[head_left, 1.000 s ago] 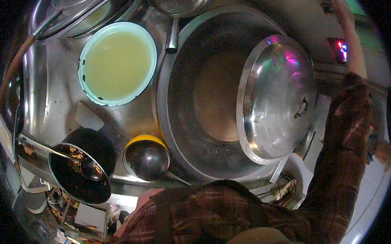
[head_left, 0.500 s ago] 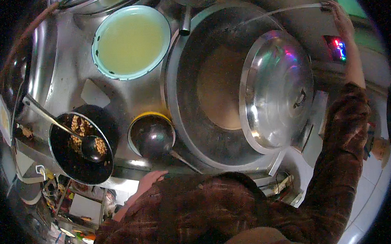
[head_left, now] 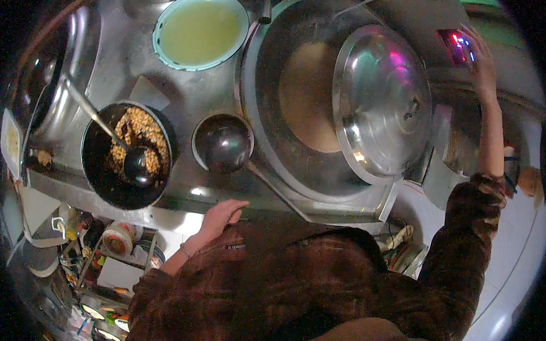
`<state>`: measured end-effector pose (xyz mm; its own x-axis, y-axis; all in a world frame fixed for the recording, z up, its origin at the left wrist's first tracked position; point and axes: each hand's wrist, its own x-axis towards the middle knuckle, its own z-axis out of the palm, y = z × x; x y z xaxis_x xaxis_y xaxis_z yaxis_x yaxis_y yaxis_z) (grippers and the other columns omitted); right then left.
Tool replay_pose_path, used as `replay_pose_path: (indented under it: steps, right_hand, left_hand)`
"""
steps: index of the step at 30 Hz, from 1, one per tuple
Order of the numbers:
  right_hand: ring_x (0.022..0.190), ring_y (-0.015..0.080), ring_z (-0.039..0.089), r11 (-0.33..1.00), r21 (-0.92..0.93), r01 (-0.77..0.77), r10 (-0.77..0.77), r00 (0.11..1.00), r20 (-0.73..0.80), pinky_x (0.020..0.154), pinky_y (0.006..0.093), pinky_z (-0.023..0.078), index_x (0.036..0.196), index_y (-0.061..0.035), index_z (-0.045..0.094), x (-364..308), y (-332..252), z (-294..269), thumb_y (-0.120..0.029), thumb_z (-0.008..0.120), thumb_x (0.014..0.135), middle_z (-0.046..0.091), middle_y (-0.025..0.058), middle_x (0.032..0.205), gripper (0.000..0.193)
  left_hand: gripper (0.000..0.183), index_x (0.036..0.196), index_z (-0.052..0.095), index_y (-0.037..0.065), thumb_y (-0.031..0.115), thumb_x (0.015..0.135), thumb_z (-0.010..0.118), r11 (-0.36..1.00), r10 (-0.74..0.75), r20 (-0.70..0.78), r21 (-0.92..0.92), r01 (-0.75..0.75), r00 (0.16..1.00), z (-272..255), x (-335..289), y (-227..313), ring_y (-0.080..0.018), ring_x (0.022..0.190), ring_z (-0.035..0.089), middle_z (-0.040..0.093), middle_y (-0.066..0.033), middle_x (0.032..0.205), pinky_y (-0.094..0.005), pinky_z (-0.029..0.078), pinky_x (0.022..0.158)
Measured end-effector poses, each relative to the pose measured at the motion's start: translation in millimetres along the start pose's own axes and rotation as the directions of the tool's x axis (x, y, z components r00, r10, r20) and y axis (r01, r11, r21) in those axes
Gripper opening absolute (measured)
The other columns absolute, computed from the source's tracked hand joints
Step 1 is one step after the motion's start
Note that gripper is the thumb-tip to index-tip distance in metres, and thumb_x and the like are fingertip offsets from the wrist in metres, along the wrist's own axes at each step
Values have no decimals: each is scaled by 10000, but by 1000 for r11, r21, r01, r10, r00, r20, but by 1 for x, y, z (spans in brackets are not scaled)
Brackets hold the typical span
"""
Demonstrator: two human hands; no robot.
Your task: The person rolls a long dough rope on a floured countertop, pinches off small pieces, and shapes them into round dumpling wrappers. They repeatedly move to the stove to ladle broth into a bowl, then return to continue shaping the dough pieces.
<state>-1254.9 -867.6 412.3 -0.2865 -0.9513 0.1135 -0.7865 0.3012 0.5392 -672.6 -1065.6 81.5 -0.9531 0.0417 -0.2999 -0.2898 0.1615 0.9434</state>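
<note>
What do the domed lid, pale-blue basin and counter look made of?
Lid: polished metal, perhaps stainless or aluminium; mirror-like coloured reflections.
Basin: probably enamelled metal; glossy, with dark rim marks.
Counter: dull grey metal, likely stainless; soft sheen.

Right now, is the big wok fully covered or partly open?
Partly open: the domed metal lid lies over only the right side of the wok, leaving its interior showing at left.

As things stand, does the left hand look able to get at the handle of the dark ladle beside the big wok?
Probably yes: the left hand looks empty, and the ladle's handle slants back toward the person, close by, with nothing seen between them.
</note>
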Motion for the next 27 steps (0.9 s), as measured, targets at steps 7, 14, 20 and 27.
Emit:
replay_pose_path:
  steps: [7, 14, 20, 27]
  right_hand:
    - [1272, 278, 403, 999, -37, -22, 24, 998, 58, 1045, 391, 334, 1209, -101, 541, -62, -100, -105, -122, 527, 888, 494, 73, 1316, 322]
    - [1280, 277, 396, 995, -8, -99, 99, 994, 55, 1047, 404, 325, 1199, -86, 546, -138, -139, -149, -113, 517, 890, 494, 78, 1316, 311]
    - [1293, 282, 381, 974, 40, -224, 223, 974, 27, 1051, 394, 318, 1201, -81, 543, -194, -143, -165, -107, 517, 890, 488, 85, 1325, 313]
    - [1292, 288, 383, 966, 74, -249, 249, 969, 9, 1049, 394, 321, 1202, -73, 542, -215, -155, -157, -125, 507, 906, 499, 88, 1314, 303]
  left_hand:
    - [322, 1116, 550, 77, 27, 804, 487, 997, 41, 5, -63, -41, 999, 5, -20, 23, -208, 659, 504, 474, -32, 693, -312, 439, 667]
    - [328, 1117, 544, 69, 7, 799, 492, 955, 283, -206, 152, -254, 937, 23, -51, 39, -221, 672, 509, 479, -46, 693, -317, 437, 649]
    - [337, 1119, 540, 75, 4, 792, 500, 920, 351, -225, 266, -289, 909, 37, -57, 42, -217, 682, 513, 480, -37, 690, -319, 436, 643]
    - [335, 1101, 552, 90, 2, 782, 500, 898, 401, -290, 314, -309, 869, 48, -63, 31, -225, 693, 531, 500, -36, 708, -323, 440, 653]
